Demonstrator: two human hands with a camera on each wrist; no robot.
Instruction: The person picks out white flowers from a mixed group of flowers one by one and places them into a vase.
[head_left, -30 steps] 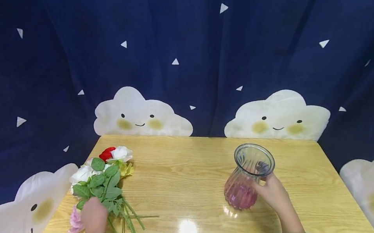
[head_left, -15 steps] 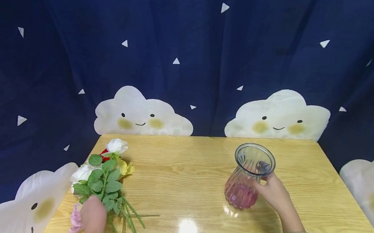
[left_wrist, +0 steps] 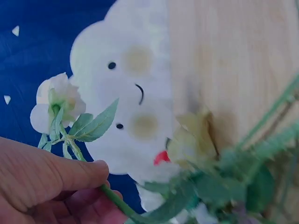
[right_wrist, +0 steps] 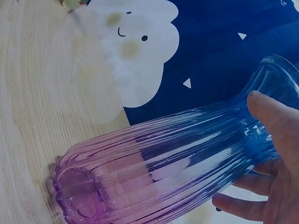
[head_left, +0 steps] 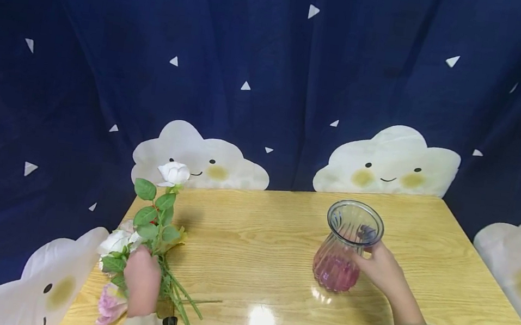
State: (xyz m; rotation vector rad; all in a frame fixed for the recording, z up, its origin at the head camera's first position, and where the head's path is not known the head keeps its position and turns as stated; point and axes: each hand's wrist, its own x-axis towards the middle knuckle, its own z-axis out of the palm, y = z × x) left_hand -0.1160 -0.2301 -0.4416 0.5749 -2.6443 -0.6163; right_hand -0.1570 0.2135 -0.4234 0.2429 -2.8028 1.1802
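Note:
A white rose (head_left: 174, 173) on a green leafy stem rises above the other flowers, its stem pinched between the thumb and fingers of my left hand (head_left: 142, 281). In the left wrist view the rose (left_wrist: 63, 100) hangs out past the thumb. Under and beside that hand lie a white flower (head_left: 117, 242), a pink flower (head_left: 111, 306) and a yellow flower (head_left: 177, 239), with crossed green stems (head_left: 184, 301). My right hand (head_left: 382, 269) grips the neck of a ribbed glass vase (head_left: 336, 268), blue above and pink below, standing upright on the table.
The wooden table (head_left: 250, 238) ends at the back against a dark blue curtain (head_left: 265, 48) with white cloud prints. Between flowers and vase lies bare wood with a bright reflection.
My left hand has lifted the white rose up and away from the pile, with its stem in the fingers. The right hand and the vase stay where they were.

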